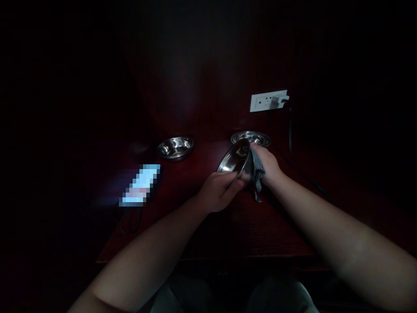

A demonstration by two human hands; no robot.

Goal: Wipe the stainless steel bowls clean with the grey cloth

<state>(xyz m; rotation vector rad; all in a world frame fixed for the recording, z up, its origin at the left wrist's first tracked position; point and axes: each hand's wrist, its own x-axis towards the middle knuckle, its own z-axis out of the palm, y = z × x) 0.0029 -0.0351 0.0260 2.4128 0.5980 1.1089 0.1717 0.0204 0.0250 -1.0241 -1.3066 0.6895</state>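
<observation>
A person's left hand [219,192] clamps the near rim of a stainless-steel bowl [232,161], tipped on its side above a dark red wooden table [244,230], while the right hand [266,164] grips a grey-green woven cloth [258,167] against its outer side in a dimly lit room; the right fingertips are hidden. The bowl looks thin-walled, so probably light yet stiff, unlikely to break if dropped but apt to dent, its polished curve slippery if damp; the rim offers the surest hold, with the cloth, soft and limp, adding grip at the outer wall. Behind it sit what appear to be nested metal dishes [263,140], and to the left a second steel bowl [186,143] with a yellowish patch inside. A lit smartphone [140,186] lies nearby, its screen pixelated beyond reading. No brand or lettering is legible on the metalware or the white wall socket [260,102], where a plug [279,101] is seated.
</observation>
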